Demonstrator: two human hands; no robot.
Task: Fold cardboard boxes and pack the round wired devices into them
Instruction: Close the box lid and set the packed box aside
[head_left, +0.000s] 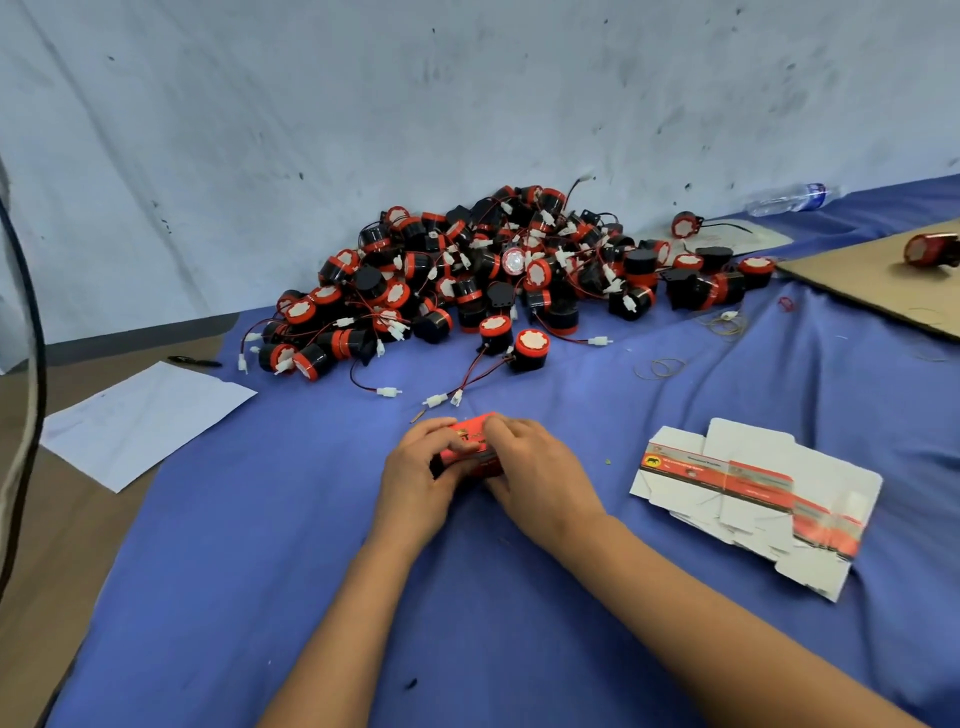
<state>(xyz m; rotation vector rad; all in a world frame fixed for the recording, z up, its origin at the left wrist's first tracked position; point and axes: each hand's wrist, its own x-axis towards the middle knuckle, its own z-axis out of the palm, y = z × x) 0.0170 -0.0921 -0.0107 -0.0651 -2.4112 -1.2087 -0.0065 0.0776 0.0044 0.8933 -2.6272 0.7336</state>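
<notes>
Fingers (441, 441) of both hands curl round red box (470, 451); bare blue cloth (234, 571) surrounds them, device pile (493, 275) beyond fingertips.

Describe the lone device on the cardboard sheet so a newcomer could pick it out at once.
Start at the big heap of round black-and-red wired devices against the wall, then look right to the flat brown cardboard sheet at the edge of the blue cloth. One round red-rimmed device lies on its side there. Unlike the others, it rests alone on cardboard, not cloth.
</notes>
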